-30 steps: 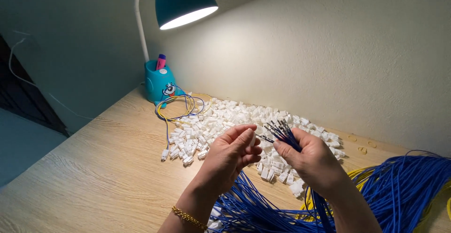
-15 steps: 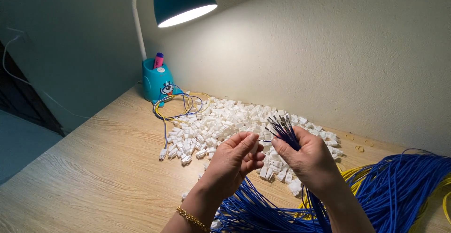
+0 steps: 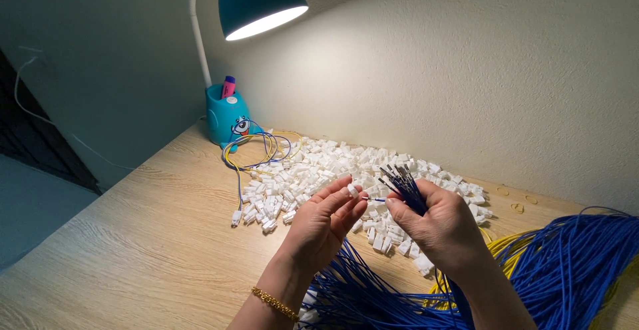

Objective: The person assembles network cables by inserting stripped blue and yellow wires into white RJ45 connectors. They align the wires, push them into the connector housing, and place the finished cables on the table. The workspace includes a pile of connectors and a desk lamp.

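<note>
A white plastic connector (image 3: pixel 352 189) is pinched in the left hand (image 3: pixel 324 223); a blue wire (image 3: pixel 377 199), seemingly its tip, is pinched by the right hand (image 3: pixel 439 227), which also grips a blue wire bundle (image 3: pixel 403 185)

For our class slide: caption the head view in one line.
Under a teal lamp, the left hand pinches a white connector while the right hand grips blue wires.

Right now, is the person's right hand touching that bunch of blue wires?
Touching. The head view shows the right hand closed around the bunch of blue wires, whose tips fan out above the fingers, with no gap between them.
</note>
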